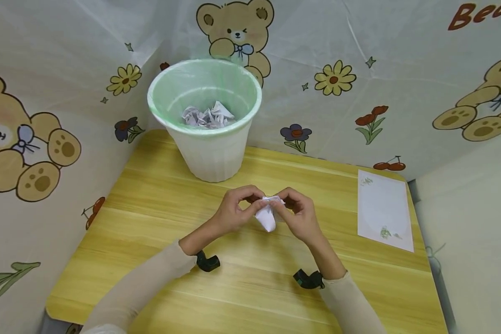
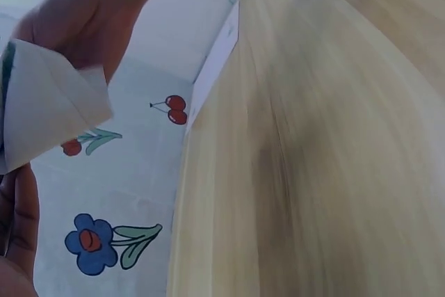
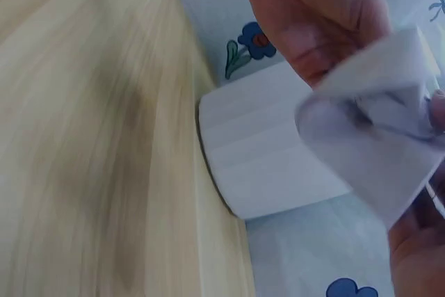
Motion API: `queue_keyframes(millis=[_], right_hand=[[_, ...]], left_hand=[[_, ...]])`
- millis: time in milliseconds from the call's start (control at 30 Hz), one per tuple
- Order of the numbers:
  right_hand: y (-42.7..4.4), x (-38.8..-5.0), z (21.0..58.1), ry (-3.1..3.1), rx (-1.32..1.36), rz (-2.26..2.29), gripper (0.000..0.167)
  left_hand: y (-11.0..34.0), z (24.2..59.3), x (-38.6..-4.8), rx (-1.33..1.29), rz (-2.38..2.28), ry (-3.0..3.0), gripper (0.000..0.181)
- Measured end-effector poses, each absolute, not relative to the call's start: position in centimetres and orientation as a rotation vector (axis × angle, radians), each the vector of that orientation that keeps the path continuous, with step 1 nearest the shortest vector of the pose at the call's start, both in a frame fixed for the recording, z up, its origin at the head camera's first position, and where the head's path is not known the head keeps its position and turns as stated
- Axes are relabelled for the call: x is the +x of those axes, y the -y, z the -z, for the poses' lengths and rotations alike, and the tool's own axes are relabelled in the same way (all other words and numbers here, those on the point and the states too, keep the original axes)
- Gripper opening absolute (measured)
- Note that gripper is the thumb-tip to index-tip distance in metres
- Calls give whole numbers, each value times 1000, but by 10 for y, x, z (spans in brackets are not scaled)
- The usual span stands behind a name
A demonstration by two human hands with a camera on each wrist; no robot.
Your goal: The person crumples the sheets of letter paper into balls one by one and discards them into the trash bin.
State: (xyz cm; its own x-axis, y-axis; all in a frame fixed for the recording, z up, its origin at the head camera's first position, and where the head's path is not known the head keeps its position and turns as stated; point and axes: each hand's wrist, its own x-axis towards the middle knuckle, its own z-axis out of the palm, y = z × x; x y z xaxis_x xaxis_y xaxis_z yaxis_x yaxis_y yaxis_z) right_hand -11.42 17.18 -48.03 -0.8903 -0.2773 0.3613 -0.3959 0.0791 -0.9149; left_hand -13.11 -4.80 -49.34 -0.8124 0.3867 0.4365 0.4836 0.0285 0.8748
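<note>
Both hands meet above the middle of the wooden table, pinching one crumpled sheet of paper [image 1: 266, 218] between thumbs and fingers. The left hand [image 1: 237, 209] grips its left upper edge and the right hand [image 1: 297, 213] its right edge. In the left wrist view the folded paper [image 2: 52, 106] shows a dark mark at its side. Seen from the right wrist, the paper [image 3: 379, 126] is bent into a loose cone with dark marks inside. Fingers and paper hide parts of each other.
A white bin [image 1: 215, 155] with a green-tinted liner stands behind the hands to the left, holding crumpled paper [image 1: 208, 117]. A flat printed sheet [image 1: 384, 208] lies at the table's [image 1: 150, 195] right side. Bear-patterned cloth [image 1: 300, 41] surrounds the table's back and sides.
</note>
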Motion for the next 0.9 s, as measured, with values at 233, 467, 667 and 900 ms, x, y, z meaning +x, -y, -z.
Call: queue_keyframes(millis=[233,467,667,900], right_hand=[[-172,-121,480,2206,806,-1858,16],[-175,-124,486,2183,693,-1886,12],[-175,-125,488,2161,618,-1909,11],[-167,-122,487,2142,735,-1847,14]], left_hand=[[46,495,-130,-906,1939,2197,9],[49,496,-131,-912,2164,2230,17],[48,498,-126,-991,2307,2325,47],[43,501,-125,-903,2283,2297,23]])
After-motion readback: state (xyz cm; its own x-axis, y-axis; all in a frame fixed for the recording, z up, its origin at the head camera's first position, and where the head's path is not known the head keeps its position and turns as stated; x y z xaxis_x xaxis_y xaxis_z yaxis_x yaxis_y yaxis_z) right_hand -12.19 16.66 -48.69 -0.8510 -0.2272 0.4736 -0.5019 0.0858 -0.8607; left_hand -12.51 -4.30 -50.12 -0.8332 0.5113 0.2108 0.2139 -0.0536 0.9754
